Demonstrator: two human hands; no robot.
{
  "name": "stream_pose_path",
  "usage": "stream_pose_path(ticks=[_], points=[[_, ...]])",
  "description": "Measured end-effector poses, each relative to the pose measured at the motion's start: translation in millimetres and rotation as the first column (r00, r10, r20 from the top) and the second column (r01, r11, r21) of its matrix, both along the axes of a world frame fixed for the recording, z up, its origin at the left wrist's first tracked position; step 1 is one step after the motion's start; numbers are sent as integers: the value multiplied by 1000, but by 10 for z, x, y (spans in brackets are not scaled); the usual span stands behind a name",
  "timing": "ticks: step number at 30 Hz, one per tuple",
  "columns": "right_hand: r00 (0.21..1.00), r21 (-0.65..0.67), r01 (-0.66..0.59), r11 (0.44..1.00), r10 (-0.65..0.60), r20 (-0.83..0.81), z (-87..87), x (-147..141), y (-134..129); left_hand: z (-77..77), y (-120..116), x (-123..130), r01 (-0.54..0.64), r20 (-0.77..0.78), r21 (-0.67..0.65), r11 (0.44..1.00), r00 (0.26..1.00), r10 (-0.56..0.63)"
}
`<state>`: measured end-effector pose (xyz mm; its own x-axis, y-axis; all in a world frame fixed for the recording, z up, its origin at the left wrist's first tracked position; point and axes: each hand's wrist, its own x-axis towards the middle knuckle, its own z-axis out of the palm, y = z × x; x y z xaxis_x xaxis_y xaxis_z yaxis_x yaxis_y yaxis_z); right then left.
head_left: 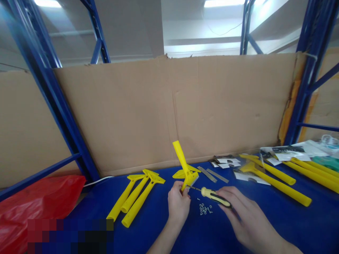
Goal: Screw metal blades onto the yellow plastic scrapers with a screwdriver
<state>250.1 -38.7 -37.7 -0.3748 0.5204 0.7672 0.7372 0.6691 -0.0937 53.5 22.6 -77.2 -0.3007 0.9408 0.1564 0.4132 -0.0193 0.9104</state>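
Observation:
My left hand (pixel 178 203) is closed around the head of a yellow plastic scraper (pixel 181 157), whose handle points up and away. In my right hand (pixel 245 213) is a screwdriver (pixel 212 194) with a cream and black grip; its tip meets the scraper head close to my left fingers. Whether the tip sits in a screw is too small to tell. Small loose screws (pixel 205 209) lie on the blue table between my hands. Two flat metal blades (pixel 207 174) rest behind the screwdriver. Another yellow scraper part (pixel 180 174) lies behind the held one.
Several yellow scrapers (pixel 140 199) lie at the left, more yellow scrapers (pixel 280 183) at the right. Packaging cards (pixel 225 161) lie near the cardboard wall (pixel 132 116). A red plastic bag (pixel 47 197) is at far left. Blue rack posts (pixel 66 109) frame the table (pixel 148 236).

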Motion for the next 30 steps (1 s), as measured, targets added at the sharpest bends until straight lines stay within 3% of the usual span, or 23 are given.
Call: stream_pose_path(ticks=[3, 9, 13, 19, 22, 26, 30], points=[[975, -86, 171, 982, -181, -128, 16, -23, -4, -6, -4, -8, 38, -36, 23, 999, 999, -37], [951, -384, 120, 915, -217, -219, 47, 12, -14, -10, -3, -13, 38, -88, 40, 998, 996, -34], [940, -333, 128, 934, -221, -259, 44, 2, -11, 4, -6, -11, 10, -108, 35, 999, 994, -6], [929, -361, 118, 925, -231, -289, 50, 0, 5, 26, -21, -12, 7, -105, 39, 999, 994, -3], [927, -358, 35, 933, -164, -337, 47, 8, 20, 31, -24, -10, 10, -109, 42, 999, 994, -5], [876, -441, 46, 896, -248, -413, 31, 18, 40, 39, -35, -1, 23, -134, 56, 998, 991, -15], [861, -463, -87, 882, -167, -480, 16, 36, 51, 56, -60, 12, 48, -167, 65, 997, 985, -37]])
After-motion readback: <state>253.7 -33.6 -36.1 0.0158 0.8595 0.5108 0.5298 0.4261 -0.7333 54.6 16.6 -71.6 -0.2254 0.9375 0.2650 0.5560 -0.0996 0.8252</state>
